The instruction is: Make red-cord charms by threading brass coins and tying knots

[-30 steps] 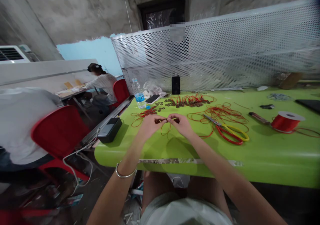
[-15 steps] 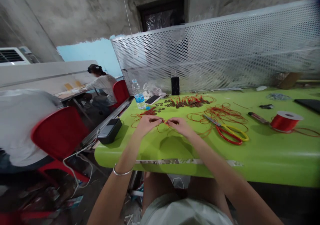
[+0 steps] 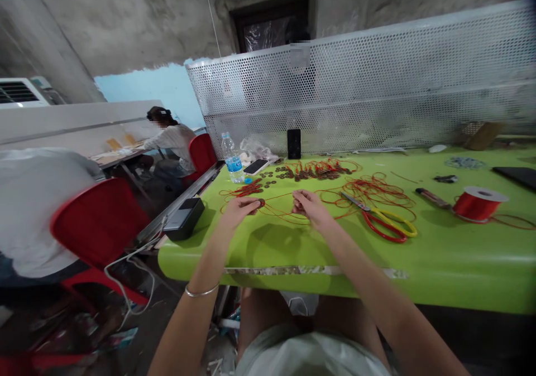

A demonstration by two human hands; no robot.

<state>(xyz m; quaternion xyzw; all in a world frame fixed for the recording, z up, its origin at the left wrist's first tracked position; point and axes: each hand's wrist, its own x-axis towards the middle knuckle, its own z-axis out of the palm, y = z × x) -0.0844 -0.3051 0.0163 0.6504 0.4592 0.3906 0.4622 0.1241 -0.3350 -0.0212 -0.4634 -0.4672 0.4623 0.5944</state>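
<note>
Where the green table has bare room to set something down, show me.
Right front: between the red spool, scissors and the front edge of the green table. Middle front: shadowed patch nearer that edge than the left hand and right hand. Crowded: back middle, with dark discs, and the cord tangle behind the scissors.

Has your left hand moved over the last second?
Yes: the left hand has shifted leftward, closer to the black box, which has stayed put.

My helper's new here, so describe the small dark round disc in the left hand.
At the front of the glossy green table, a bare left hand pinches the dark round disc. Unlike dark discs lying farther back, it's held, thin red cord stretching rightward.
</note>
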